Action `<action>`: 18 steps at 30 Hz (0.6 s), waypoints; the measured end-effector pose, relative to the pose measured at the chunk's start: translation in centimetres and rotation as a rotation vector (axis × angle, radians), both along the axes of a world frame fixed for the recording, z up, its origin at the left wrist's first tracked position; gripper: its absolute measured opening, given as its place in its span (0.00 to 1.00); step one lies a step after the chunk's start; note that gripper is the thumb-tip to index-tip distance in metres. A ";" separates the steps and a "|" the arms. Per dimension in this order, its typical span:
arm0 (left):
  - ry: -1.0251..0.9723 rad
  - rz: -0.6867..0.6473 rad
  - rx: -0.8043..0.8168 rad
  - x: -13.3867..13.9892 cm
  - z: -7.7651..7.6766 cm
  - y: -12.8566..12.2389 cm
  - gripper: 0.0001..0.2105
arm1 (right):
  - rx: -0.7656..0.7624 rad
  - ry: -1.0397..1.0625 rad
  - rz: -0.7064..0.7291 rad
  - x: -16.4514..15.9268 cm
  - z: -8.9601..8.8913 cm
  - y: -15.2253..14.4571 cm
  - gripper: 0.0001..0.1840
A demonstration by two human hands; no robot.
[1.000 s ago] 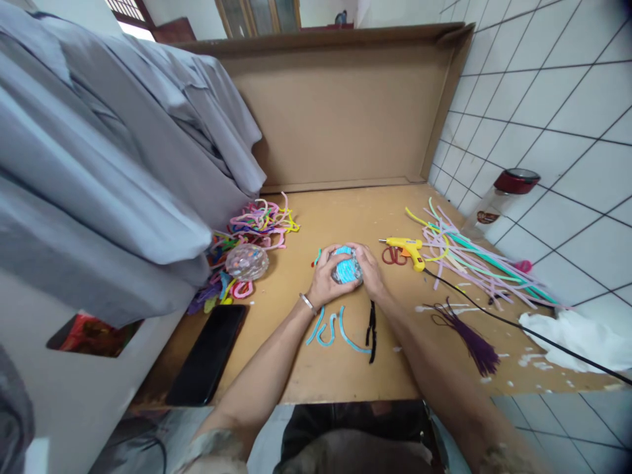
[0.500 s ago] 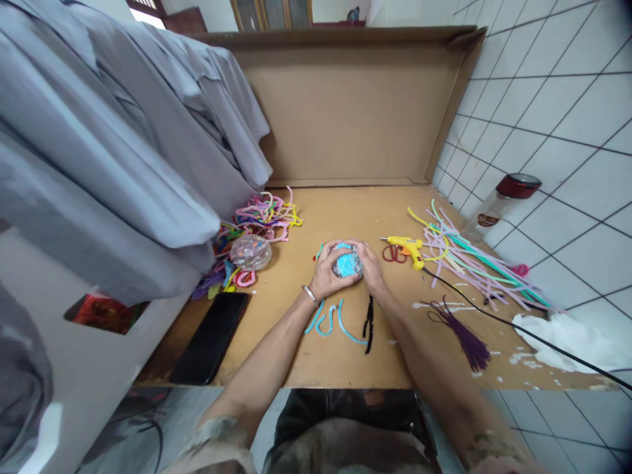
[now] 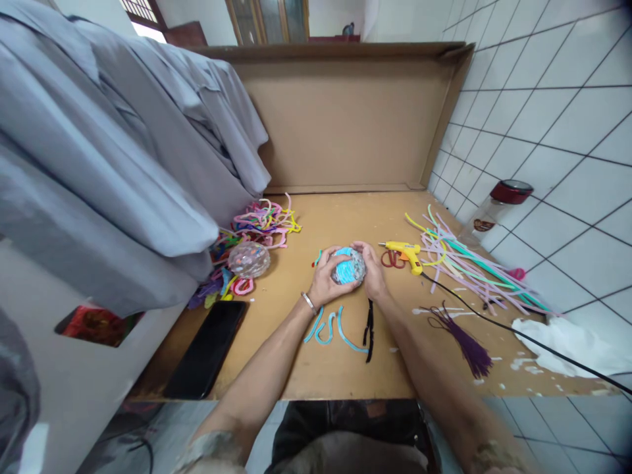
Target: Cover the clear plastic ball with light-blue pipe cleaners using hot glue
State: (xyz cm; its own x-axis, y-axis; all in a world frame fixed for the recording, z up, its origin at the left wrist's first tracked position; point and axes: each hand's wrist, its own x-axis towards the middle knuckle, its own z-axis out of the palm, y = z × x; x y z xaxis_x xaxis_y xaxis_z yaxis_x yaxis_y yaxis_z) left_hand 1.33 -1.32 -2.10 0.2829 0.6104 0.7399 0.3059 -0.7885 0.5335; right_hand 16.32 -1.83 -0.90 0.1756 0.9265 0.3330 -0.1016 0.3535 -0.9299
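Observation:
A rounded blue and grey ball (image 3: 349, 265), with blue strands across one face, sits between my two hands above the middle of the table. My left hand (image 3: 328, 275) grips it from the left, thumb along the near side and fingers over the far edge. Curved against its right side is my right hand (image 3: 372, 268), its fingertips partly hidden behind the ball. Short light-blue pipe cleaner pieces (image 3: 324, 329) lie just below, beside black strips (image 3: 368, 332). A bit of red and green shows behind my left hand.
To the right are a yellow glue gun (image 3: 405, 250) with a black cord, red-handled scissors (image 3: 392, 259), pipe cleaners (image 3: 474, 266), a purple tassel (image 3: 467, 342) and a jar (image 3: 486, 214). Leftward lie a phone (image 3: 207, 349), a clear ball (image 3: 249, 261), coloured pipe cleaners (image 3: 266, 220) and hanging grey cloth (image 3: 148, 145).
The ball has turned a little in my hands, and more of its grey right side shows. My right fingers have shifted right off its face. The whole view has moved slightly.

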 end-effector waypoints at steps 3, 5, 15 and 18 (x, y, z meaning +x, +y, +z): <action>0.018 0.013 -0.023 -0.1 0.0 0.0 0.27 | -0.020 -0.069 0.007 0.0 0.3 -0.1 0.31; 0.032 0.032 -0.021 -0.1 0.0 0.0 0.27 | -0.001 -0.136 0.030 0.1 0.7 -0.4 0.31; 0.107 0.013 -0.021 0.1 0.8 0.4 0.27 | -0.096 -0.059 -0.003 -0.2 0.3 0.3 0.41; 0.081 -0.012 -0.032 0.0 1.0 0.6 0.28 | -0.100 -0.190 -0.151 0.0 2.1 -0.8 0.39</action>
State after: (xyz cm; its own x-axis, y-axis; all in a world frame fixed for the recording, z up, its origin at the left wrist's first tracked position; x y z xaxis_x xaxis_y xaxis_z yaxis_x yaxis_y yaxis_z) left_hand 1.33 -0.74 -1.13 0.3487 0.6297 0.6941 0.3398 -0.7752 0.5326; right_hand 16.30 -2.62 1.23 0.2569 0.9245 0.2816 0.1252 0.2571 -0.9582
